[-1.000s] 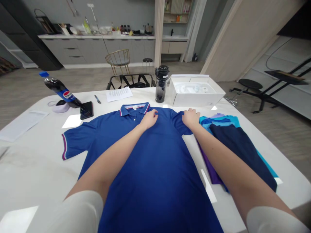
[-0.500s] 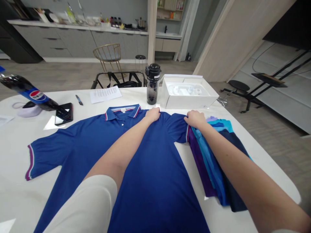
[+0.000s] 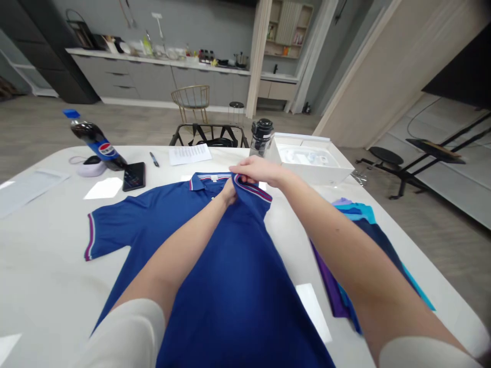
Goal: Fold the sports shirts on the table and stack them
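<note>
A blue polo shirt (image 3: 230, 266) lies front up on the white table, its collar at the far side. Its left-side sleeve is spread flat, with a striped cuff. My right hand (image 3: 256, 170) pinches the other sleeve near its striped cuff and holds it folded inward beside the collar. Close by, my left hand (image 3: 229, 191) is closed on the shirt at the shoulder, its fingertips partly hidden by the folded cloth. To the right, partly behind my right forearm, sits a stack of folded garments (image 3: 368, 230) in purple, blue and dark navy.
Behind the shirt stand a black-topped bottle (image 3: 261, 137) and an open white box (image 3: 312, 168). Farther left are a cola bottle (image 3: 100, 143), a phone (image 3: 134, 177), a pen (image 3: 154, 159) and a printed sheet (image 3: 190, 154). A chair (image 3: 209, 134) stands beyond the table.
My right hand has brought the sleeve from the right inward over the shoulder, next to my left hand. My left hand still grips the shoulder. The view has shifted left.
</note>
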A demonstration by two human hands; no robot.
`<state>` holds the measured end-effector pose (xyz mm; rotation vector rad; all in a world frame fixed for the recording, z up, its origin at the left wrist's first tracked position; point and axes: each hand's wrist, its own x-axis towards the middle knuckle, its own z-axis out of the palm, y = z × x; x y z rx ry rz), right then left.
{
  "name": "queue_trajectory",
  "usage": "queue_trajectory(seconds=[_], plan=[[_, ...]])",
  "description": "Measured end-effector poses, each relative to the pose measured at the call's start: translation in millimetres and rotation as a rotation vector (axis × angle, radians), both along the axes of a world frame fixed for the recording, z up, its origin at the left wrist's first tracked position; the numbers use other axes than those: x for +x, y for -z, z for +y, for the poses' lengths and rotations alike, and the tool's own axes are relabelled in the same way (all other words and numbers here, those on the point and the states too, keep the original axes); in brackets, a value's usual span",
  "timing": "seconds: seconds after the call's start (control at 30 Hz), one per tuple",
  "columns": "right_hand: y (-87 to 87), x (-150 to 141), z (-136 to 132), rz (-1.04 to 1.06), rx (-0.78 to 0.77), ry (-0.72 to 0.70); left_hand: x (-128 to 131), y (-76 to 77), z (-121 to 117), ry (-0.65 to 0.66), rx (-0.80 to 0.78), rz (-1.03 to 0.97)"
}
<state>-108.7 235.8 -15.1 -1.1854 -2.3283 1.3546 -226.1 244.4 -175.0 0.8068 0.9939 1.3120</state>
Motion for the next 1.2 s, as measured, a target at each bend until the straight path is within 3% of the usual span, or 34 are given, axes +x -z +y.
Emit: queue_trajectory(seconds=[0.1, 0.2, 0.27, 0.33, 0.43, 0.53, 0.67, 0.77, 0.9, 1.0, 1.1, 1.2], plan=[[44.6, -45, 15, -0.138, 0.179, 0.063, -71, 1.7, -42, 0.053, -0.163, -0.071], [98.1, -37, 33, -0.33, 0.402, 0.194, -124, 8.0, -84, 0.043, -0.374, 0.015], [129.4, -17, 43, -0.42, 0.464, 0.221, -136, 11.4, -104, -0.028, -0.391, 0.327], [153.6, 3, 50, -0.446, 0.481, 0.164, -133, 13.1, -115, -0.078, -0.34, 0.734], [174.7, 21, 52, -0.477, 0.481, 0.146, -117, 12.2, -119, -0.037, -0.259, 1.136], [177.0, 26, 53, -0.519, 0.504, 0.19, -107, 8.3, -119, -0.007, -0.179, 1.17], [155.2, 24, 66, -0.588, 0.603, 0.222, -106, 5.4, -115, -0.024, 0.035, 0.707], [137.1, 11, 79, -0.752, 0.645, 0.19, -110, 11.4, -103, -0.031, 0.003, 0.475], [136.5, -11, 86, -0.861, 0.728, 0.211, -117, 23.9, -90, -0.137, -0.177, 0.875], [149.1, -17, 82, -0.809, 0.719, 0.294, -116, 23.0, -96, -0.107, -0.174, 1.21], [159.9, -12, 70, -0.65, 0.743, 0.443, -105, 12.1, -112, -0.16, -0.042, 1.486], [168.2, -5, 49, -0.462, 0.778, 0.467, -89, 6.6, -126, -0.128, 0.246, 1.629]])
